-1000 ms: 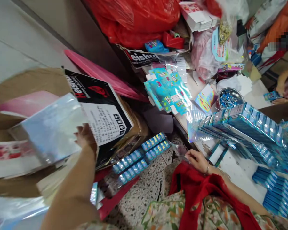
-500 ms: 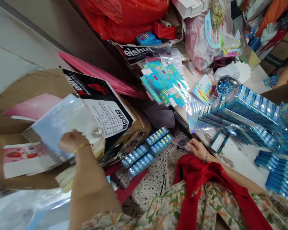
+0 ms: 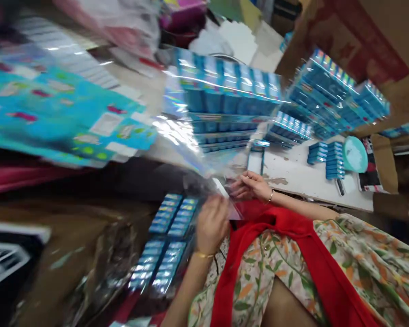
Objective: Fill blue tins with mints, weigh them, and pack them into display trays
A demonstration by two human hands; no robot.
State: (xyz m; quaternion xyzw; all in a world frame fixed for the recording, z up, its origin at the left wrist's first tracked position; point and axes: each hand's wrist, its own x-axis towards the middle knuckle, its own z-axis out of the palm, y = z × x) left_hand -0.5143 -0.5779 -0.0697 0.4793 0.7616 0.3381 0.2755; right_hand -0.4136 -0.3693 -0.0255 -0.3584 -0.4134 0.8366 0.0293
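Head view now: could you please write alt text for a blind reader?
A person's left hand and right hand are close together at blurred, clear plastic sheeting. Ahead, stacked shiny blue boxes stand on a white table.

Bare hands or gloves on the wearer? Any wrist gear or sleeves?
Left hand: no glove, thin gold-coloured bracelet. Right hand: no glove, thin silver-coloured bangle. No sleeves visible. Too blurred to confirm rings.
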